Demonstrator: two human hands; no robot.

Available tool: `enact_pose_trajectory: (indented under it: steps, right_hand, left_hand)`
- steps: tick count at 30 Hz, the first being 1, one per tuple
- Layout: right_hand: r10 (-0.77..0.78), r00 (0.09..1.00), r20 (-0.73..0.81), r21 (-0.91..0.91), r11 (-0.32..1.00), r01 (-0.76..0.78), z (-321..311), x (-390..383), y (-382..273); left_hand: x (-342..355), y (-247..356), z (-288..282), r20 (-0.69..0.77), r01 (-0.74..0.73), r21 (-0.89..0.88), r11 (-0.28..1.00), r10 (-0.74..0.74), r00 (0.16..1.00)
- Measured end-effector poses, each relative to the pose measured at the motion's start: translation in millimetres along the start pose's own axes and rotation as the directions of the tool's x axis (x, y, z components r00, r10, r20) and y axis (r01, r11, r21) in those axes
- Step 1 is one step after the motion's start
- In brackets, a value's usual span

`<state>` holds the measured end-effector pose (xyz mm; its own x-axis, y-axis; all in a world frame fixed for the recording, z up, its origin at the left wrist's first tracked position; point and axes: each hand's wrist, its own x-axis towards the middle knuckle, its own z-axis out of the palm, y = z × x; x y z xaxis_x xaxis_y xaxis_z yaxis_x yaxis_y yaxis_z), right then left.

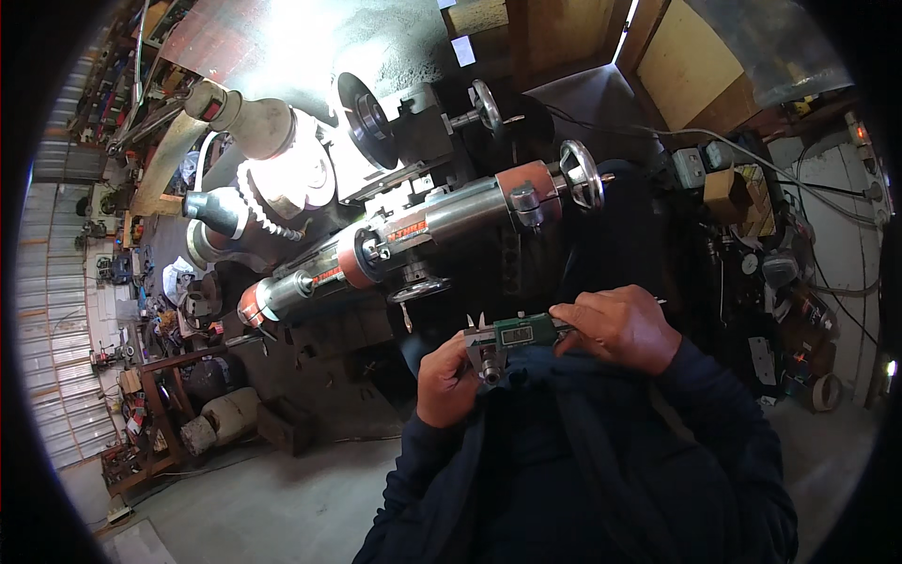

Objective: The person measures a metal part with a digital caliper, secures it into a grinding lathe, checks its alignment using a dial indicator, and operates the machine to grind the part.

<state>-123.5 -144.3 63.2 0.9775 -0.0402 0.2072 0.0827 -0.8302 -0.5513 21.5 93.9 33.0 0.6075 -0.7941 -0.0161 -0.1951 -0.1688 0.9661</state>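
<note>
Digital caliper (528,331) with a green body is in front of the person's dark clothes (536,461), between the two hands. The right hand (620,329) grasps its right end with bent fingers. The left hand (446,385) is at its left end, fingers curled; whether they grip the caliper itself or the small metal piece (490,368) beside its jaws, I cannot tell. Beyond the hands stands a metal machine (460,214) with reddish bands and shiny handwheels (581,174).
</note>
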Motion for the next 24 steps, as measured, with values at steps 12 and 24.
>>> enact_pose_trajectory:
  steps: [12, 24]
  right_hand:
    - [0.03, 1.0, 0.002, 0.027, 0.999, -0.03, 3, -3, 0]
    - [0.016, 1.0, 0.017, 0.018, 1.0, -0.016, 2, -3, 0]
  left_hand:
    - [1, -3, 2, 0.007, -0.068, 0.096, 0.993, 0.068, 0.998]
    - [-3, -11, 3, -0.016, -0.059, 0.033, 0.998, 0.059, 0.998]
